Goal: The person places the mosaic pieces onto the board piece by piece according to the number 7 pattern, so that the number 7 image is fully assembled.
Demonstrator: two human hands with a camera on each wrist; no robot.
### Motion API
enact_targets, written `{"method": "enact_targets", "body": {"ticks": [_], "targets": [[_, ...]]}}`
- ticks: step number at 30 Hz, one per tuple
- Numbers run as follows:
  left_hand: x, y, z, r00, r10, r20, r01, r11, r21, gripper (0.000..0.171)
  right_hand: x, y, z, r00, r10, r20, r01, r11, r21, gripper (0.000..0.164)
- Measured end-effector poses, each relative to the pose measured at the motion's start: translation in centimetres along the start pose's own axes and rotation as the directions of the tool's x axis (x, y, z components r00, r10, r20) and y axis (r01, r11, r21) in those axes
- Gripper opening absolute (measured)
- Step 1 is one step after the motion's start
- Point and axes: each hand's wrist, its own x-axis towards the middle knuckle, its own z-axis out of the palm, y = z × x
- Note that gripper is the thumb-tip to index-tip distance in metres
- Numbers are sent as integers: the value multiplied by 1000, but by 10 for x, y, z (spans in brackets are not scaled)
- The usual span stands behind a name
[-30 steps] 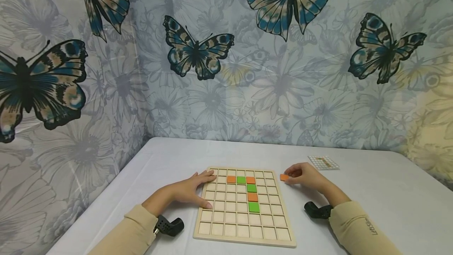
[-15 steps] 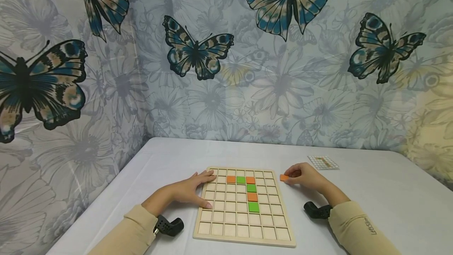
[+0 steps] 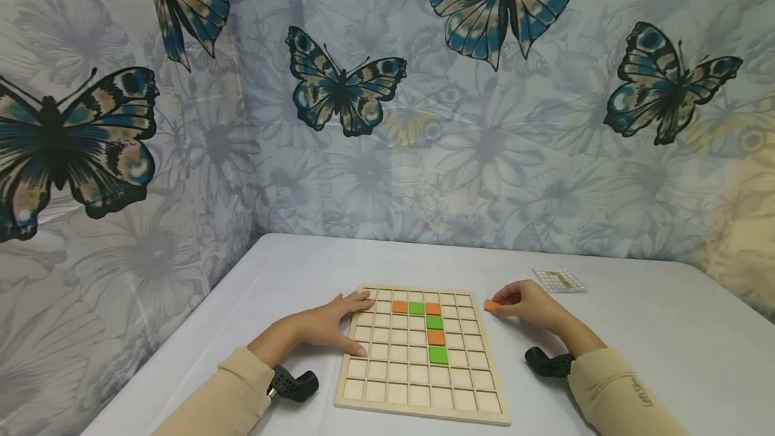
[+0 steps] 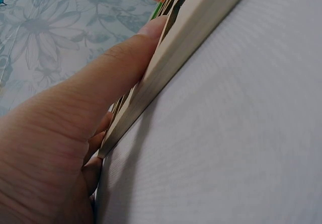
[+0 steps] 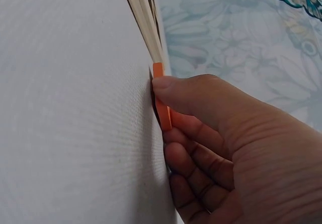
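Observation:
A wooden grid board lies on the table, with orange and green square tiles, including a green tile, set in some of its cells. My left hand rests along the board's left edge, fingers spread; in the left wrist view the thumb lies over the rim. Just right of the board, my right hand pinches an orange square tile between thumb and fingers. Seen in the right wrist view, that orange tile is held close to the white cloth, near the board's side.
A small card with a printed grid lies beyond the right hand. White cloth covers the table. A butterfly-and-flower patterned fabric hangs behind and to the left. Black wrist-worn devices sit by both sleeves.
The head view has shifted slightly, so everything appears a little further right. Both hands keep their places: left on the board, right pinching the orange tile.

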Motion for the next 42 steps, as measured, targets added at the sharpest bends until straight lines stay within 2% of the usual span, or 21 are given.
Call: {"method": "enact_targets", "body": {"ticks": [4, 13, 17, 22, 28, 36, 42], "targets": [[0, -1, 1, 1000, -7, 5, 7, 1000, -6, 90, -2, 1, 3, 1000, 2, -13, -2, 1000, 5, 29], [1, 0, 2, 1000, 1, 0, -1, 1000, -4, 90, -6, 4, 10, 993, 3, -117, -4, 1000, -12, 29], [0, 3, 1, 1000, 12, -2, -12, 1000, -3, 91, -9, -5, 8, 986, -26, -163, 19, 999, -45, 27], [-1, 4, 1, 1000, 14, -4, -14, 1000, -2, 91, -14, -27, 4, 981, -54, -185, 37, 995, -92, 25], [0, 5, 0, 1000, 30, -5, -30, 1000, -1, 91, -21, -55, 7, 983, -58, -172, 45, 996, -76, 24], [1, 4, 1, 1000, 29, -3, -29, 1000, -1, 91, -28, -78, 17, 996, -65, -56, 63, 997, -36, 25], [2, 3, 0, 1000, 19, -7, -19, 1000, 5, 92, -34, -91, 22, 994, -109, 11, 109, 994, 0, 24]]}}
